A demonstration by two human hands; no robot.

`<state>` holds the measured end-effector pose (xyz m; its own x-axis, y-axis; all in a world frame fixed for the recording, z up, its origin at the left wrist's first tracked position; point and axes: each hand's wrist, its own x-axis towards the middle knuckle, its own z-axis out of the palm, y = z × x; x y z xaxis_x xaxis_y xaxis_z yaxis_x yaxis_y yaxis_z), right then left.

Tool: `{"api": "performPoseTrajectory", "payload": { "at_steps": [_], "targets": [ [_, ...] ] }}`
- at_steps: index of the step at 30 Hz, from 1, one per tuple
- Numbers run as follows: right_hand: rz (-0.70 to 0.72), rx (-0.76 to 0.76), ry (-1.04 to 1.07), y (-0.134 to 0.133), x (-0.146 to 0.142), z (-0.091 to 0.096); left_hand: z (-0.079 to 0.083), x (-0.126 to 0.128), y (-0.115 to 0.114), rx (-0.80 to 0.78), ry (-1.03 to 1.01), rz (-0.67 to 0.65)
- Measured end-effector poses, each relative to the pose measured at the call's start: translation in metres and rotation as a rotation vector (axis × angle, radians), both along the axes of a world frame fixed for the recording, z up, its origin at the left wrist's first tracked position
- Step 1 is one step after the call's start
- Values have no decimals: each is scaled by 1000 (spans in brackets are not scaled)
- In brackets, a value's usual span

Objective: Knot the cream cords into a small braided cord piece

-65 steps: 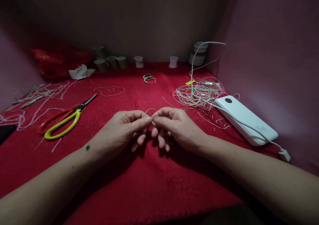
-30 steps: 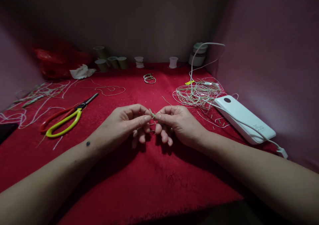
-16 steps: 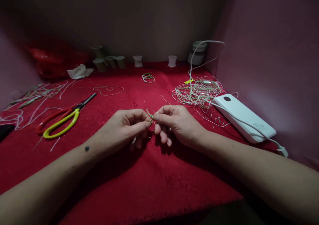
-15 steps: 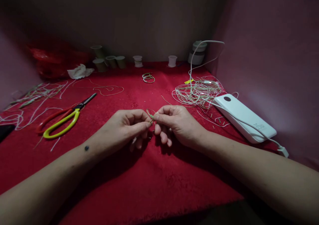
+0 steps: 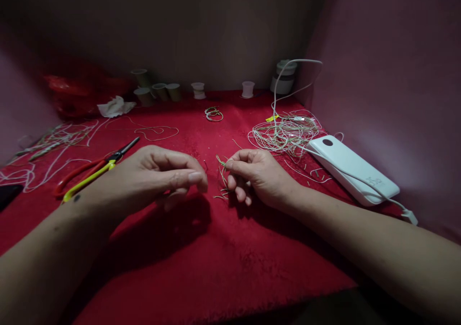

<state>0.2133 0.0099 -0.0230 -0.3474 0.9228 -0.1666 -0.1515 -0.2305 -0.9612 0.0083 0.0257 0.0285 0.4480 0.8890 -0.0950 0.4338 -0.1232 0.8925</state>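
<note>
My right hand (image 5: 256,174) pinches a small bracelet of thin green and tan cord (image 5: 222,163) between thumb and forefinger. A bright green knotted part shows at the fingertips, and loose cord ends hang below it. My left hand (image 5: 169,174) hovers to the left, apart from the cord, its fingers loosely bent and nothing visible in them. Behind its wrist lie scissors (image 5: 84,180) with one red and one yellow handle, partly hidden by the hand, blades pointing away.
A tangle of cord (image 5: 277,135) lies beside a white power bank (image 5: 355,171) with a cable. Looped cord bracelets (image 5: 214,114) rest farther back. Spools (image 5: 248,90), a jar (image 5: 283,78) and a red plastic bag (image 5: 79,92) stand along the back. White cords (image 5: 65,138) spread at left.
My left hand has let go of the cord bracelet and moved left and up, now partly covering the scissors. My right hand keeps its pinch and has shifted slightly right.
</note>
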Motion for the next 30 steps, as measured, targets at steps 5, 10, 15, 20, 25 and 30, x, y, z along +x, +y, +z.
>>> {"api": "performPoseTrajectory", "payload": {
  "at_steps": [5,10,15,20,25,30],
  "targets": [
    [-9,-6,-6,1,0,1,-8,10,-6,293,-37,-15],
    [-10,-12,-25,2,-1,2,-29,12,-9,728,213,-265],
    [-9,-16,-21,2,-2,2,-45,13,-15,924,512,-386],
    [-7,-7,-19,2,-2,0,-41,14,-21,1019,458,-374],
    [8,5,8,3,-2,-2,-28,20,-24,742,148,-384],
    [48,-11,-4,4,-3,-4,-22,24,-21,400,14,-105]
  ]
}}
